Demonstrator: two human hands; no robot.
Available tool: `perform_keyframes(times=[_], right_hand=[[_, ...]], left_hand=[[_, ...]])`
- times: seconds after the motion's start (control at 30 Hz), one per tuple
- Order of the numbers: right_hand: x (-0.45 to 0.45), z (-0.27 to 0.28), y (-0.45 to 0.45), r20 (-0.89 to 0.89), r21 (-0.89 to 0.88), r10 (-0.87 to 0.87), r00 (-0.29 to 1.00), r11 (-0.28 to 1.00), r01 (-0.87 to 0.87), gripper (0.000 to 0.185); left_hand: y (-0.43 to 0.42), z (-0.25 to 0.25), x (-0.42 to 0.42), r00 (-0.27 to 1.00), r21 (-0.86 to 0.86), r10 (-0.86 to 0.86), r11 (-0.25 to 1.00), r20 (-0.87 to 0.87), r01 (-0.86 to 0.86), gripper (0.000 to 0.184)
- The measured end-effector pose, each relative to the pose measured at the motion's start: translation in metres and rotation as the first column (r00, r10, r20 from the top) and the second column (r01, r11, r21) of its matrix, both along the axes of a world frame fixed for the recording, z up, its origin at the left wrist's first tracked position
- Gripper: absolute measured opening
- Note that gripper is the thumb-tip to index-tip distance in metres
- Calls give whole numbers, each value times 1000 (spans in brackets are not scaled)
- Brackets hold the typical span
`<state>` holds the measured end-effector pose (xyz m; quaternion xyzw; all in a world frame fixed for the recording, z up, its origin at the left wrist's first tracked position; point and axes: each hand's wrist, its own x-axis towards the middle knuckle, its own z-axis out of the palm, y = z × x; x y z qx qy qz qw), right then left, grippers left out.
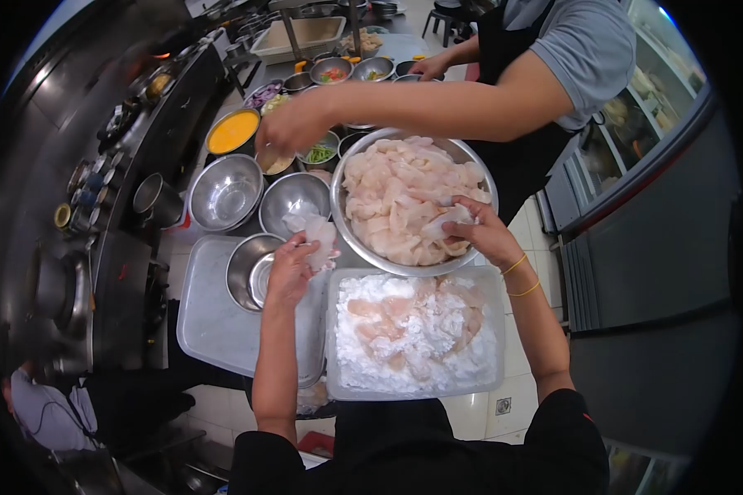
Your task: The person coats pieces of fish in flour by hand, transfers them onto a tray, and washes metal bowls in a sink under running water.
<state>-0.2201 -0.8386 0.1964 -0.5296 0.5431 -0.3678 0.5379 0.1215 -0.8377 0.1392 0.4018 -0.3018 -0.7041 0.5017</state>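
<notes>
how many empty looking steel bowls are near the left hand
3: small bowl left of the left hand, middle bowl just beyond it, large bowl farther left; others may be nested.

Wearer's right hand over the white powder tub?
No, the right hand is over the edge of the big metal bowl of pale slices, beyond the white powder tub.

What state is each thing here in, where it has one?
Left hand: gripping pale slice
Right hand: gripping raw meat slice
Co-worker's hand: blurred, grip unclear
Large metal bowl: uncovered, heaped with raw meat slices
Plastic tub: uncovered, holding white powder, meat slices
Orange liquid: uncovered
Small metal bowl: upright
</notes>
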Motion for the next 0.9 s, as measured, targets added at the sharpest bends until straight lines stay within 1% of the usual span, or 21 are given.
perform_keyframes(times=[0.03, 0.07, 0.13, 0.17, 0.2, 0.23, 0.27, 0.3, 0.37, 0.43, 0.47, 0.5, 0.57, 0.6, 0.67, 0.73, 0.8, 0.87, 0.9], right_hand=[[6, 1, 2, 21, 7, -2, 1000, 1000, 2, 47], [12, 5, 2, 40, 21, 6, 999, 1000, -7, 46], [28, 14, 4, 44, 22, 8, 999, 1000, -9, 45], [37, 16, 3, 49, 30, 22, 999, 999, -24, 45], [43, 16, -1, -11, 41, 101, 995, 994, -100, 43], [56, 13, -7, 44, 59, 107, 993, 992, -109, 42], [68, 9, -12, 98, 73, 105, 990, 991, -112, 42], [79, 6, -19, 150, 81, 93, 984, 991, -106, 42], [110, -4, -37, 182, 94, 88, 979, 990, -107, 46], [143, -10, -55, 211, 88, 86, 974, 990, -106, 50], [157, -16, -66, 195, 83, 116, 974, 987, -135, 52], [171, -23, -78, 179, 79, 147, 973, 983, -163, 54], [199, -40, -103, 122, 62, 124, 985, 989, -132, 56], [213, -49, -115, 96, 53, 109, 989, 992, -114, 57], [236, -63, -134, 17, 35, 93, 996, 995, -93, 65], [258, -88, -148, -277, -229, 41, 960, 967, -107, 68], [259, -76, -142, -339, -125, 118, 933, 978, -169, 70], [249, -69, -130, -422, -228, 84, 903, 954, -196, 67], [243, -60, -121, -464, -272, 75, 883, 936, -222, 66]], left_hand=[[-1, 0, 11, 1000, 1, 7, 1000, -9, -7, 36], [-7, -4, 28, 1000, -59, -18, 998, 19, 19, 33], [-22, 9, 49, 988, -98, 88, 992, 124, -76, 34], [-37, 7, 59, 977, -127, 138, 985, 160, -119, 36], [-53, 3, 71, 960, -156, 195, 974, 199, -165, 37], [-68, 4, 80, 934, -129, 191, 979, 302, -159, 39], [-83, 5, 85, 900, -102, 177, 984, 399, -148, 41], [-102, 1, 90, 873, -38, 110, 994, 475, -105, 43], [-133, -10, 93, 797, 97, -49, 995, 602, -12, 46], [-137, -3, 84, 693, 115, -80, 993, 717, -5, 48], [-139, 0, 82, 634, 126, -96, 992, 767, -2, 49], [-143, -7, 85, 679, 92, -65, 996, 732, -4, 49], [-147, -27, 95, 760, 33, -14, 999, 650, -10, 50], [-142, -26, 98, 782, 14, 17, 999, 623, -33, 50], [-127, -22, 100, 822, -29, 70, 997, 565, -65, 49], [-114, -22, 102, 819, -33, 113, 993, 563, -115, 47], [-114, -41, 116, 863, -87, 91, 995, 497, -55, 43], [-113, -50, 119, 852, -124, 129, 989, 507, -76, 40], [-111, -51, 118, 842, -147, 115, 988, 527, -43, 39]])
